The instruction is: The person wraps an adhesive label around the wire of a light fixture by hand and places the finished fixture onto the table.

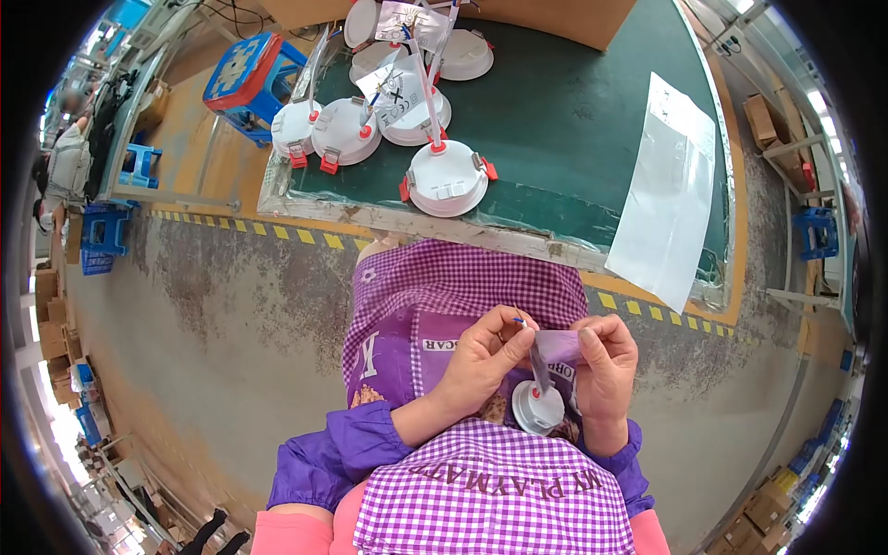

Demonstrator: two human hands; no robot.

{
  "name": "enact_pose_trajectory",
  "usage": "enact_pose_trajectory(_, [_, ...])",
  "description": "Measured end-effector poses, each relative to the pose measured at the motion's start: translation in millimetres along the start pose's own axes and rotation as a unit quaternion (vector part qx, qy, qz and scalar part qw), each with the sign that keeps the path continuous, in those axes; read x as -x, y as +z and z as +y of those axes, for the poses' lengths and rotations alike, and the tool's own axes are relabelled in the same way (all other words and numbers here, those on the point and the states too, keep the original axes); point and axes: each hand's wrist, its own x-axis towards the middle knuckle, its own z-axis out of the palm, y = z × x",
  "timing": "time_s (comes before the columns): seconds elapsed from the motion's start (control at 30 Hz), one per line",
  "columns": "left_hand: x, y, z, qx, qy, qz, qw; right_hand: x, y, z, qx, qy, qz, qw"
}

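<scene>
Over my lap, my left hand (483, 358) pinches the cable end of a round white downlight (538, 410), with small blue and white wire tips poking out above the fingers. My right hand (606, 370) grips the edge of a shiny label (557, 346) between thumb and fingers. This label reaches across to the cable beside my left fingertips; whether it is stuck there I cannot tell. The downlight hangs below both hands, against the purple checked apron (490, 486). On the green table ahead, another downlight (448, 178) with red-tipped spring clips lies near the front edge.
Several more white downlights (346, 131) with labelled cables crowd the table's left side. A cardboard box (546, 20) stands at the back. A white translucent sheet (664, 194) overhangs the table's (555, 120) right front edge. Blue and red stools (245, 79) stand to the left.
</scene>
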Motion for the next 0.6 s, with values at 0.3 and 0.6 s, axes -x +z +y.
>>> enact_pose_trajectory(0.3, [-2.6,-9.7,-6.5,0.041,-0.031,-0.016,0.999,2.2,2.8,-3.9,0.043,-0.002,0.013,0.999])
enact_pose_trajectory(0.6, [-1.8,-11.2,-4.9,0.048,-0.028,-0.009,0.998,3.2,4.8,-2.9,0.058,-0.002,0.014,0.998])
